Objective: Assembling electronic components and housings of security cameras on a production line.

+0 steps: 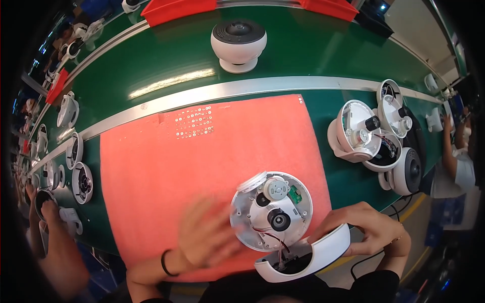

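Observation:
An opened white camera housing point(242, 227) lies on the pink mat point(151, 202), showing a black lens point(279, 219), a round silver motor point(276, 188) and a small green circuit board point(294, 195). My right hand point(364, 227) grips a curved white cover point(331, 248) at the housing's near right side. Thin wires join the cover's dark inside to the housing. My left hand point(207, 232) is beside the housing's left edge, smeared by motion. Its fingers are too blurred to read, and I make out nothing in them.
Rows of small screws point(195, 122) lie on the mat. An assembled white and black camera point(239, 45) stands beyond the metal rail point(202, 94). Opened housings point(356, 131) crowd the right; more parts point(82, 183) stand left, near another person's arm point(60, 252). Red bins point(177, 11) are at the back.

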Tool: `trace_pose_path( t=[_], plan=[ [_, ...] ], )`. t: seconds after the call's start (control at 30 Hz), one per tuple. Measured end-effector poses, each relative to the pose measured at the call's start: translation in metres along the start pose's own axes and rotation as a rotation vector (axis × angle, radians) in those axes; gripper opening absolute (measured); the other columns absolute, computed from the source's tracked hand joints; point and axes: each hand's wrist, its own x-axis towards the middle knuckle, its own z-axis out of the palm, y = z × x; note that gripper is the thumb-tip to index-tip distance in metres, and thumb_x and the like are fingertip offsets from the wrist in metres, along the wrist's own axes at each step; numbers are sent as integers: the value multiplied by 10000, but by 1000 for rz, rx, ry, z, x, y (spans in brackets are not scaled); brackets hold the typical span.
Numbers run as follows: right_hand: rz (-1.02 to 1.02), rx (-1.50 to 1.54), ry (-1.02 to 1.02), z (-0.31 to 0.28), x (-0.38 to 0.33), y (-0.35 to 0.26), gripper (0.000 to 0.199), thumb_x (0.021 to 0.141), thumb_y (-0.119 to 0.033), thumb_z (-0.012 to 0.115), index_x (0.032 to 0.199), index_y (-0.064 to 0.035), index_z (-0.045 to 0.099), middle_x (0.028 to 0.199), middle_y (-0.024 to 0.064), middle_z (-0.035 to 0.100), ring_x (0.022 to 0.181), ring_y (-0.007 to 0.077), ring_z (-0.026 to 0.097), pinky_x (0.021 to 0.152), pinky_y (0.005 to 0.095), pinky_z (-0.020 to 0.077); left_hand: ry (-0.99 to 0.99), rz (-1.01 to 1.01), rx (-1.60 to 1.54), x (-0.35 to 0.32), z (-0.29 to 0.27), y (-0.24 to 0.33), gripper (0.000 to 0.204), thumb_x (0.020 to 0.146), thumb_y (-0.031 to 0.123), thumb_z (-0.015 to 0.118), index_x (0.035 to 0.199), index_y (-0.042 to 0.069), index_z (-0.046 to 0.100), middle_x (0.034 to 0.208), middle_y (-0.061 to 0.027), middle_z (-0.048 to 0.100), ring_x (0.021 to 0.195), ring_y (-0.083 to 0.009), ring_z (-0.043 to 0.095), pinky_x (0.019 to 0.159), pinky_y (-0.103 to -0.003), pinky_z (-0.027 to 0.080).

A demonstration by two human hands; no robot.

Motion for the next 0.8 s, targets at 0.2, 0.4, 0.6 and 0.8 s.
trace_pose_path(
  t=[0.2,0.4,0.6,0.8],
  plan=[
    [147,75,28,-4,7,6,500,753,-134,682,1177,-21,441,940,107,589,860,166,591,638,248,467,-142,140,128,-8,20,19,446,796,410,546,1000,21,622,1250,-304,402,1105,-466,435,938,-540,316],
    [329,354,49,5,25,20,513,813,-202,633,1213,-16,373,1033,101,542,885,143,560,712,254,489,2,-311,-534,-3,0,2,397,769,342,599,831,-49,599,1143,-350,466,928,-390,590,744,-415,493],
    [427,408,98,9,26,7,417,802,-83,627,1156,-14,417,985,54,526,917,101,513,757,241,452,-167,-421,-365,34,-17,30,420,614,220,780,828,-65,559,1024,-259,586,834,-277,647,677,-287,524],
    [114,-308,169,-8,40,18,233,797,-200,601,799,27,547,595,82,472,545,148,505,491,290,397,-238,-473,-228,40,-23,28,427,571,207,809,816,-45,566,928,-192,634,726,-219,662,644,-281,541]
  ],
)
